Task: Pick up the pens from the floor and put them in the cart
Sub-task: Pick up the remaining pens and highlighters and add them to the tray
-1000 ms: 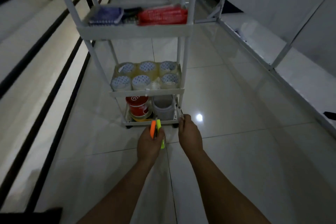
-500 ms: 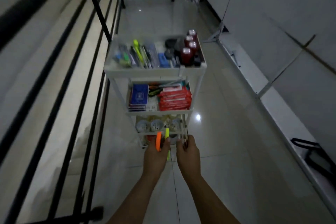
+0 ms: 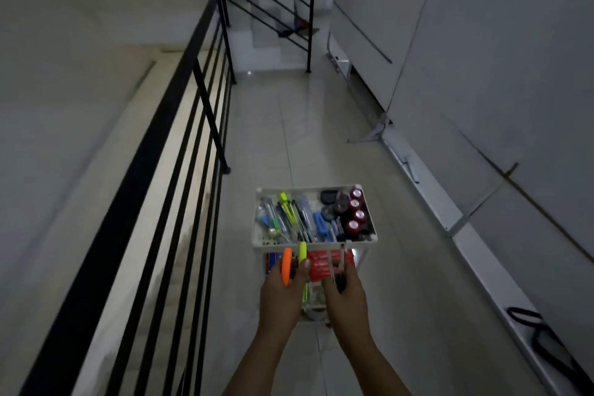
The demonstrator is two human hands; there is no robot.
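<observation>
Poking above left fingers: highlighters, apparently pinched.

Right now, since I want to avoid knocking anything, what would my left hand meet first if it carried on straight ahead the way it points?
Probably the near rim of the white plastic cart's top tray; the left hand holds its orange highlighter and yellow highlighter toward it. Depth is unclear.

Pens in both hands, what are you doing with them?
A person is tidying pens into a white cart. The left hand holds an orange highlighter and a yellow highlighter. The right hand holds a couple of thin pens. Both hands are just in front of the cart's top tray, which is already full of pens and markers. Nothing has been dropped in yet.
</observation>
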